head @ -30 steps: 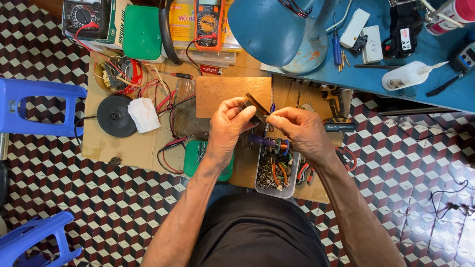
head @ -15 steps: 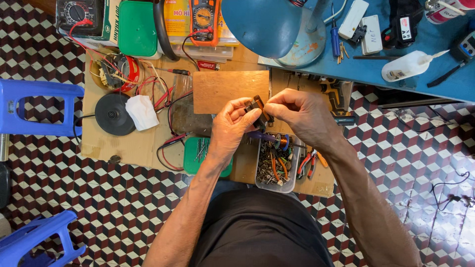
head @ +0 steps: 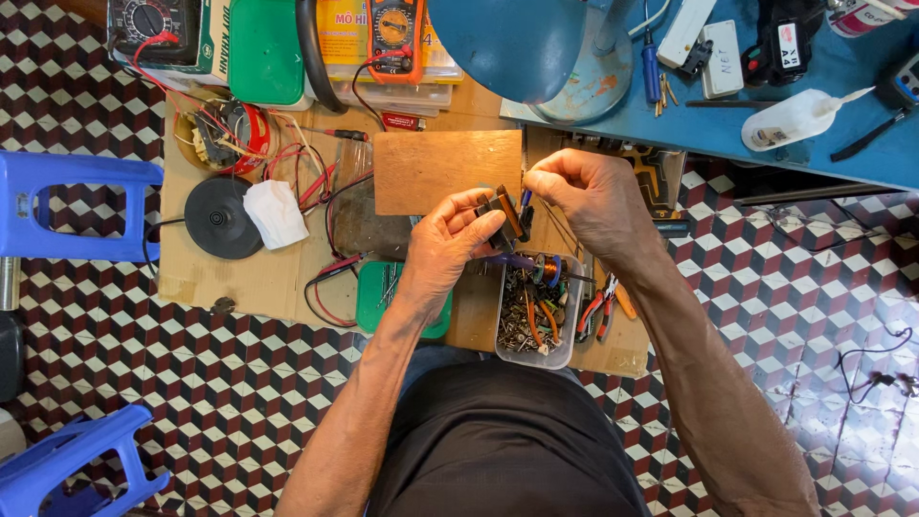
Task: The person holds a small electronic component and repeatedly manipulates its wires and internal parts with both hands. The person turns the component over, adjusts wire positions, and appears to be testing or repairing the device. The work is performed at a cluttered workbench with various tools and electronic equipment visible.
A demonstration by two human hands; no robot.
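Over the flat brown cardboard work mat (head: 239, 278), just below its square wooden board (head: 447, 170), the left hand (head: 450, 244) grips 1 small dark transformer-like block (head: 504, 216) while the right hand (head: 584, 196) pinches something too small to identify at its top, seemingly mid-winding work needing steady fingers.

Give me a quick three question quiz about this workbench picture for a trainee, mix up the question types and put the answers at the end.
1. True or false: the left hand holds the small dark part above the cardboard sheet.
2. Multiple choice: what lies directly below the hands? A) a blue stool B) a clear plastic tub of screws and bits C) a white bottle
3. Fill in: the red-handled pliers lie to the ____ of that tub, as the picture shows it.

Key
1. True. The right hand pinches something thin at the part's top edge.
2. B
3. right
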